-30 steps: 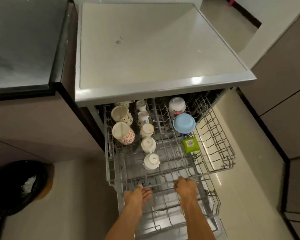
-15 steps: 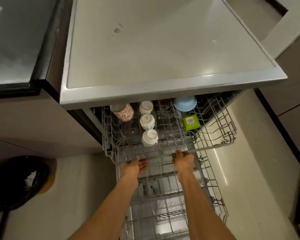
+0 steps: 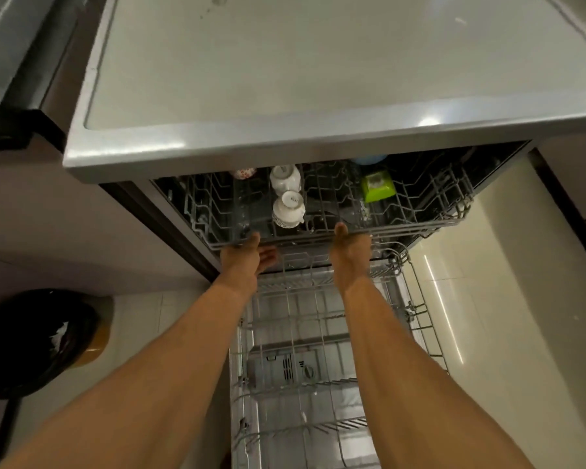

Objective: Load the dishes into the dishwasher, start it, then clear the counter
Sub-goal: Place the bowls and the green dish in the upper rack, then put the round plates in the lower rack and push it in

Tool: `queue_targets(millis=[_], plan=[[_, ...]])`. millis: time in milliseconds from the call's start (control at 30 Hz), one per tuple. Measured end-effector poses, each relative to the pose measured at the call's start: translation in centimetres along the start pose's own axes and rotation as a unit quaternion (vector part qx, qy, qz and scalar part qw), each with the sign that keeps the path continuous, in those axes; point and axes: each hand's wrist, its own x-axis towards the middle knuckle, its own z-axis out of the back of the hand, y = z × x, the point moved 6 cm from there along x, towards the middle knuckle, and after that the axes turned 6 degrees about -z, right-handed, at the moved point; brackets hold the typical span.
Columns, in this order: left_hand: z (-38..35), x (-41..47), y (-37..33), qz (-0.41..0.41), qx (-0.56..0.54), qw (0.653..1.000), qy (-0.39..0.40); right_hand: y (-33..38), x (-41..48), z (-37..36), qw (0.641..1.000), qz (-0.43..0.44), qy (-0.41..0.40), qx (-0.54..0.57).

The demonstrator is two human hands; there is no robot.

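Observation:
The dishwasher's upper wire rack (image 3: 420, 228) sits mostly inside the machine, under its grey top (image 3: 285, 79). Two white cups (image 3: 288, 209) stand upside down in it, with a green container (image 3: 378, 187) to their right. A floral cup (image 3: 244, 172) and a blue bowl (image 3: 369, 159) peek out at the back. My left hand (image 3: 246, 257) presses the rack's front rail, its fingers relaxed below it. My right hand (image 3: 349, 247) presses the same rail, thumb straight up against it and fingers hidden underneath.
The lower rack (image 3: 301, 333) is pulled out over the open door below my arms, with the detergent dispenser (image 3: 291, 365) showing through it. A black-lined bin (image 3: 31, 340) stands on the floor at the left. A dark counter (image 3: 7, 45) adjoins the machine.
Both hands have pushed the upper rack inward. Most cups and the blue bowl have slid under the top, and my arms are stretched further forward.

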Motion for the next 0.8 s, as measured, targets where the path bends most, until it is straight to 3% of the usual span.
queue_targets(millis=[133, 433, 800], plan=[[-0.2, 1.5, -0.1, -0.019, -0.005, 1.0, -0.001, 0.1, 1.0, -0.8, 0.999, -0.033, -0.021, -0.033], [-2.6, 4.0, -3.0, -0.029, 0.001, 0.999, 0.018, 4.0, 3.4, -1.9, 0.999, -0.008, 0.008, -0.038], [-2.7, 4.5, -3.0, -0.033, 0.001, 0.999, 0.018, 3.7, 3.7, -2.2, 1.0, 0.01, 0.008, -0.023]])
